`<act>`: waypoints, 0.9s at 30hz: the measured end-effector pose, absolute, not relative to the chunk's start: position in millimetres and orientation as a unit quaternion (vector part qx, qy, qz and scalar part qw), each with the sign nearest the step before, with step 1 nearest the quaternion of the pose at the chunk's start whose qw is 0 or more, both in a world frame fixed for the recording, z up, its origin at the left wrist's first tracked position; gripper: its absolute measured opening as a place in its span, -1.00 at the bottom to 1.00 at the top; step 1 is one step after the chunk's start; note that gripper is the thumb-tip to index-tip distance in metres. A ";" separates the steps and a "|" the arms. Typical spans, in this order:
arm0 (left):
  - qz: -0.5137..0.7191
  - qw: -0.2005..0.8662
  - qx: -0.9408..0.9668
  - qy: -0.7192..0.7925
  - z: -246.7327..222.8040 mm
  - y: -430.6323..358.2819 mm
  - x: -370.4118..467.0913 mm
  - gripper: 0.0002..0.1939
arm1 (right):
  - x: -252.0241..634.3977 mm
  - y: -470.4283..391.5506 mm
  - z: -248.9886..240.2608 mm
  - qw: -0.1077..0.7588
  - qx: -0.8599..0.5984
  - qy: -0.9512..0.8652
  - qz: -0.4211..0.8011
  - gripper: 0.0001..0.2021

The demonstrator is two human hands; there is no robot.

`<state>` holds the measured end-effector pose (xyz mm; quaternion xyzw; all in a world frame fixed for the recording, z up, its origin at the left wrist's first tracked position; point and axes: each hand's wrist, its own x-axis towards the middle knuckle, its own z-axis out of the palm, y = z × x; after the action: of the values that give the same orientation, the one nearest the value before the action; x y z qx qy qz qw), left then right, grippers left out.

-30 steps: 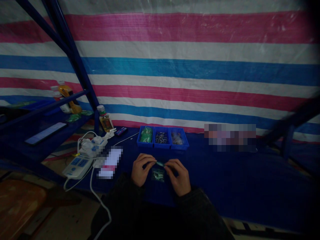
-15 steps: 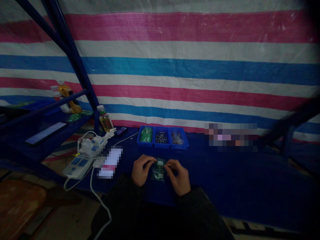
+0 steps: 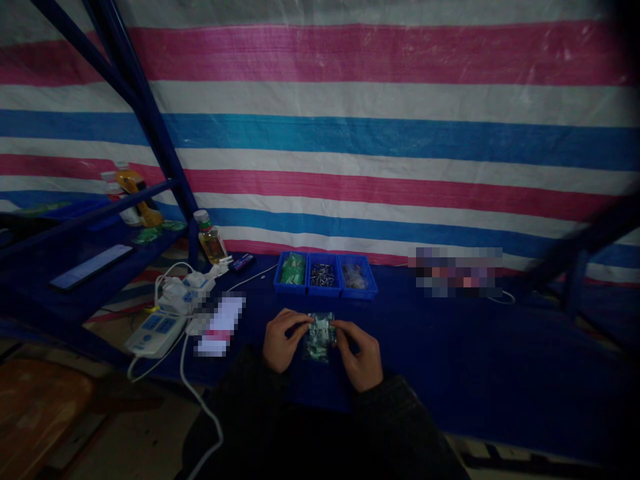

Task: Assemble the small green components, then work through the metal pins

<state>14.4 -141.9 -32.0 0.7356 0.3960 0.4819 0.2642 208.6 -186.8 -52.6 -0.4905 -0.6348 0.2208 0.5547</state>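
A small clear plastic bag [image 3: 318, 348] with green and pale contents lies between my hands on the blue table. My left hand [image 3: 283, 340] pinches its upper left edge between thumb and fingertips. On the other side, my right hand [image 3: 359, 355] grips the upper right edge in the same way. What exactly is inside the bag is too small to tell. Just beyond it stand three joined blue bins: the left bin [image 3: 291, 291] holds green packets, the middle bin [image 3: 323, 291] small metal screws or pins, the right bin [image 3: 359, 293] clear plastic pieces.
To the left lie a phone [image 3: 221, 325] with a blurred screen and a white power strip [image 3: 156, 335] with plugs and cables. Behind them stands a bottle [image 3: 212, 241]. A blurred-out item [image 3: 457, 272] lies at the back right. Blue metal posts [image 3: 155, 127] flank the table.
My right thumb and fingers have shifted slightly at the bag's upper right edge. The top of the bag now looks flatter and shinier. My left hand has hardly moved.
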 end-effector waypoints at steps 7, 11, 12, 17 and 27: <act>0.490 0.258 0.741 0.379 -33.5 -140.9 13.0 -0.91 | 208.2 -185.2 -52.2 0.551 -0.490 -0.640 0.215 -0.83; 0.495 0.251 0.737 0.386 -31.0 -142.1 13.9 -0.92 | 207.8 -185.1 -51.3 0.560 -0.491 -0.633 0.210 -0.86; 0.497 0.249 0.736 0.386 -30.7 -142.4 14.3 -0.92 | 207.8 -185.2 -51.5 0.563 -0.494 -0.629 0.209 -0.85; 0.475 0.258 0.741 0.400 -31.7 -143.4 16.8 -0.91 | 206.6 -185.4 -56.0 0.555 -0.511 -0.611 0.241 -0.88; 0.484 0.276 0.711 0.429 -35.6 -143.2 16.2 -0.92 | 206.1 -182.6 -50.9 0.547 -0.511 -0.616 0.246 -0.82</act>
<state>16.2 -143.2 -35.6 0.7108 0.4294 0.4837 0.2765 206.1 -182.6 -50.9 -0.5109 -0.6162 0.2461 0.5466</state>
